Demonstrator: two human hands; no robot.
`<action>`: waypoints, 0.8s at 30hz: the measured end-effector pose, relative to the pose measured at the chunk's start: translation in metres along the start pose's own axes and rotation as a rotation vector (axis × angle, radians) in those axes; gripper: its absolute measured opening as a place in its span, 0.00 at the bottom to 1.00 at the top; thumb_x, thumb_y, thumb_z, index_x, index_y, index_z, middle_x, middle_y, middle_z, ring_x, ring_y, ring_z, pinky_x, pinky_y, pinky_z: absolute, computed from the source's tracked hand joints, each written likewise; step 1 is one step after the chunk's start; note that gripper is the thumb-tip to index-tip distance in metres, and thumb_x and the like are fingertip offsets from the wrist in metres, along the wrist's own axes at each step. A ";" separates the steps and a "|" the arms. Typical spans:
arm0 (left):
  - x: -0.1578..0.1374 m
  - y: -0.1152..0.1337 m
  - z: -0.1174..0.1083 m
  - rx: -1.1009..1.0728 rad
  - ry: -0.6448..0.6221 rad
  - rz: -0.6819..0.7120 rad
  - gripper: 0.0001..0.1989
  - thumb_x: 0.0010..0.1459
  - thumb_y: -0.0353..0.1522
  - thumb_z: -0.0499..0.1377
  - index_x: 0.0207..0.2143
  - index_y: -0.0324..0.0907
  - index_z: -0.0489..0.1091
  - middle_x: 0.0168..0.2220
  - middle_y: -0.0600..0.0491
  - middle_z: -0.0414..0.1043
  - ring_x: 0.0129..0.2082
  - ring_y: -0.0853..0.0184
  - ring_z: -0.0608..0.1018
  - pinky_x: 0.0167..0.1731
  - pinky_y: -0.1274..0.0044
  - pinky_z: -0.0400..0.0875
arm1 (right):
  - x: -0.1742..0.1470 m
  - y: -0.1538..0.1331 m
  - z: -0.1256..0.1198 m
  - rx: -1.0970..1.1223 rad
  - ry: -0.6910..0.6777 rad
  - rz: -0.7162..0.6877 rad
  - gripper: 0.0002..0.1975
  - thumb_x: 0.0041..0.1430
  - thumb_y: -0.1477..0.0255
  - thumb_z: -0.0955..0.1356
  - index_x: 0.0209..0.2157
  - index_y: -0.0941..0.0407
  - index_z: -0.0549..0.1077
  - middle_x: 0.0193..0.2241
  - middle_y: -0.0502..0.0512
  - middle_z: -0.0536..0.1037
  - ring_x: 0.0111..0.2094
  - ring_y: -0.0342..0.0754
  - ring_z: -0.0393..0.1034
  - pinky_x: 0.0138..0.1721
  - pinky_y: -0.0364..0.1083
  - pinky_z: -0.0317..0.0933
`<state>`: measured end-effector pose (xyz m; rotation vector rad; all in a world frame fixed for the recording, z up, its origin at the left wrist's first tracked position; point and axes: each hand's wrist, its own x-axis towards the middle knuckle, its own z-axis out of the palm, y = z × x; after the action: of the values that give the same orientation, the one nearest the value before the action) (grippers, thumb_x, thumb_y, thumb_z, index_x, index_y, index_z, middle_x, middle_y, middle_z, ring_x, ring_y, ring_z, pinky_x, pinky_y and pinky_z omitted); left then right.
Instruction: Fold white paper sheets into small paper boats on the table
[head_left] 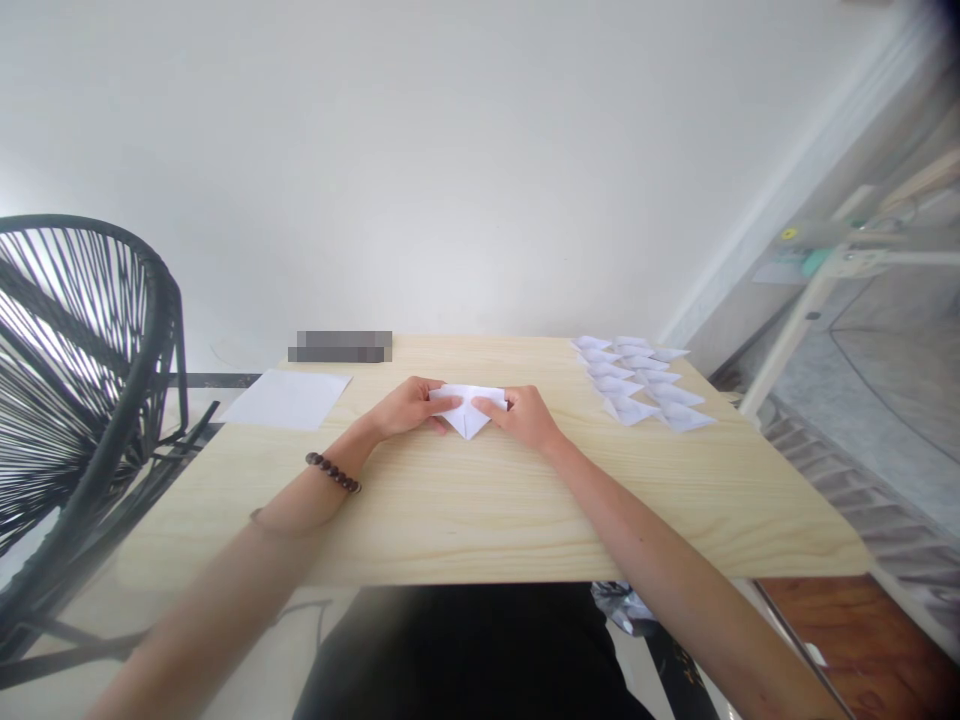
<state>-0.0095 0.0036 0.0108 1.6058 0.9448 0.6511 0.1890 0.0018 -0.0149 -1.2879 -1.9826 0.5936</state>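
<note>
A plain white wall (pixel 480 180) rises behind a pale wood-grained table (pixel 525 520), with the table's far edge against or close to it. Off the left edge stands a black woven-strand chair (pixel 161 300); beyond the right edge is a pale metal frame (pixel 804 320). The person's dark-clothed lap (pixel 472 650) sits just below the near edge.

Flat white paper (pixel 289 399) lies toward the far left, still unfolded; whether it is one sheet or a stack I cannot tell. Near it, along the far edge, is a blurred-out dark object (pixel 341 347). At the far right, a cluster of folded white papers (pixel 652 377), around a dozen, sits in slanting rows; these look done and set aside, judging by their matching pointed shapes.

The left hand (pixel 403 408), a dark bead bracelet (pixel 334 472) at its wrist, and the right hand (pixel 529 415) both pinch one partly folded paper (pixel 468 422), thumbs on top. It is held over the table's middle, its point toward the person and a crease running down to that tip. It seems midway through folding.

Wood grain shows between the hands and the near edge, and on both sides between the held piece and the other papers, giving sideways room.
</note>
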 end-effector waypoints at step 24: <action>0.002 -0.006 -0.011 -0.042 0.007 -0.007 0.15 0.47 0.38 0.59 0.32 0.33 0.71 0.26 0.51 0.72 0.24 0.70 0.71 0.25 0.78 0.68 | 0.008 0.004 -0.025 0.362 -0.406 0.070 0.14 0.52 0.69 0.60 0.25 0.61 0.73 0.26 0.56 0.77 0.26 0.42 0.70 0.25 0.39 0.57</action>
<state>-0.0192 0.0114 0.0074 1.5633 0.9359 0.6680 0.2079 0.0110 0.0007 -1.0743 -2.0211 1.2678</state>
